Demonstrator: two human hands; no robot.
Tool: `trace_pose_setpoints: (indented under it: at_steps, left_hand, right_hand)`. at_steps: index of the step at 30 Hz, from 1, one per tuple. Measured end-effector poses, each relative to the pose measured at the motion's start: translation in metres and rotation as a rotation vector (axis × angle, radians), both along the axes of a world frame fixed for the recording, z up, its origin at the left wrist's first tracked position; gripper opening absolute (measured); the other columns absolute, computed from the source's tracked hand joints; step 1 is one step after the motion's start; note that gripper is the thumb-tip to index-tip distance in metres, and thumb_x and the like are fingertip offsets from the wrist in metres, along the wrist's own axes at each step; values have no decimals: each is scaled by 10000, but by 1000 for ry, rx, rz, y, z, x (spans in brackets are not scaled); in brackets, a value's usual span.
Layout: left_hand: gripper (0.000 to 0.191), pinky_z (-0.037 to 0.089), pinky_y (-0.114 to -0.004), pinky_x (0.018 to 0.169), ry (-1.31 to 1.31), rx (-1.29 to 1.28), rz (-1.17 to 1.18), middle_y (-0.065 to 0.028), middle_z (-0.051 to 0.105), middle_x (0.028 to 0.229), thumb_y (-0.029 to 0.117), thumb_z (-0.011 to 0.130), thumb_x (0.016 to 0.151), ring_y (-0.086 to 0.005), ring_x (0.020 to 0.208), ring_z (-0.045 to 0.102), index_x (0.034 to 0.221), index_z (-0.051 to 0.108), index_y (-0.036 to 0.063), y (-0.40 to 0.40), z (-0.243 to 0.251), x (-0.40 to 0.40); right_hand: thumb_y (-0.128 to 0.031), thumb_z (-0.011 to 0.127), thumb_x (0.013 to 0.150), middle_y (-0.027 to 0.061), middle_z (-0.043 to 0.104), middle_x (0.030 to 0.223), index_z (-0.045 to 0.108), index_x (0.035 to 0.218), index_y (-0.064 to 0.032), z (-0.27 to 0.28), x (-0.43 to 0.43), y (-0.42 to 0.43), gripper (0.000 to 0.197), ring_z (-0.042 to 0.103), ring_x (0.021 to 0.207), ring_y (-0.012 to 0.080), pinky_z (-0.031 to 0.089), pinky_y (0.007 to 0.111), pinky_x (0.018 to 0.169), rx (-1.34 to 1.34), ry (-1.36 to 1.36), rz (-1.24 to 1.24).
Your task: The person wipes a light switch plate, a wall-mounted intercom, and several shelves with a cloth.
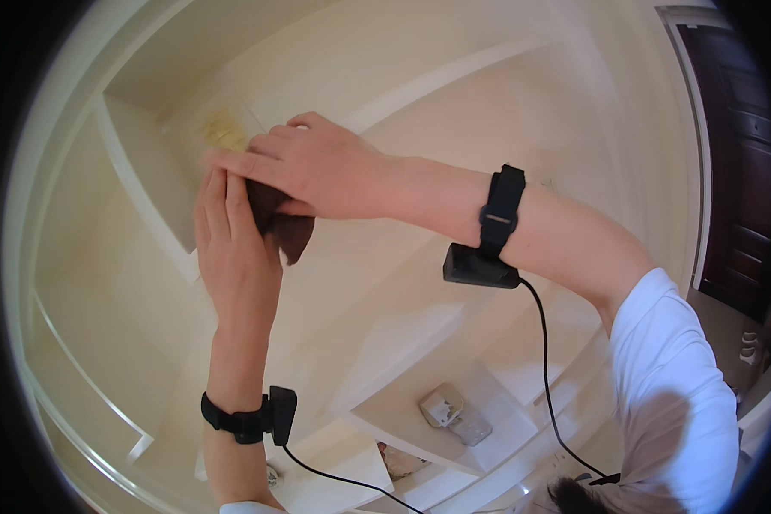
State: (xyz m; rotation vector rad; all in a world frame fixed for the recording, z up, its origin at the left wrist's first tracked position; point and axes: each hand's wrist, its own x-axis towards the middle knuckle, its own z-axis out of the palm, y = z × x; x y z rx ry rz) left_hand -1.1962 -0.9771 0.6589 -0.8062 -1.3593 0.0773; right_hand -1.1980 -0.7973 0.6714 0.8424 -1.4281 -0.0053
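Note:
Both hands are raised and meet around a dark brown item (pixel 295 234), possibly a folded cloth. My left hand (pixel 234 212) is upright along its left side, fingers together. From the right, my right hand (pixel 315 167) reaches across, its fingers lying over the left fingertips and its thumb against the brown item. Most of that item is hidden by the hands. Just beyond the fingers shows a blurred yellow thing (pixel 225 130); whether it is touched or held cannot be made out.
Cream-white built-in shelving (pixel 424 77) with raised edges surrounds the hands. A clear container (pixel 453 414) stands in a lower niche. Black wrist straps (pixel 504 209) carry small boxes with trailing cables (pixel 546 360). At right are a dark panelled door (pixel 735 160) and light shoes (pixel 748 348).

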Motion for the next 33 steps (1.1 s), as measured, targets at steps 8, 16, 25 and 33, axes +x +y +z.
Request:
trace_pose_setpoints:
  at_steps: [8, 16, 25, 33]
  left_hand:
    - [807, 491, -417, 936, 43, 85, -177, -130, 449, 1408, -101, 672, 706, -359, 1238, 485, 1439, 381, 68, -5, 13, 10]
    - [790, 536, -413, 837, -82, 172, -301, -135, 534, 1297, -81, 693, 708, -335, 1163, 540, 1423, 373, 17, 3, -1, -32]
    - [1043, 514, -395, 865, -186, 111, -427, -160, 569, 1263, 98, 837, 692, -347, 1164, 553, 1514, 204, -6, 29, 9, -46]
    - [1108, 476, -426, 936, -229, 165, -172, -163, 572, 1280, 278, 894, 627, -355, 1161, 554, 1497, 262, 12, 33, -5, -42]
  right_hand:
    - [-184, 718, 829, 48, 615, 1092, 299, 1512, -194, 22, 35, -11, 801, 603, 989, 249, 408, 444, 999, 14, 90, -191]
    - [-110, 693, 837, 52, 618, 1112, 335, 1499, -231, 3, 9, -14, 763, 600, 1032, 256, 428, 436, 987, 14, 58, -279]
    - [-80, 647, 838, -6, 585, 1281, 389, 1468, -353, 3, 2, 11, 734, 562, 1133, 232, 463, 376, 894, 105, 68, -314]
    - [-121, 650, 822, -7, 598, 1221, 430, 1440, -399, 0, -2, 52, 712, 576, 1068, 212, 461, 357, 871, 66, 191, -555]
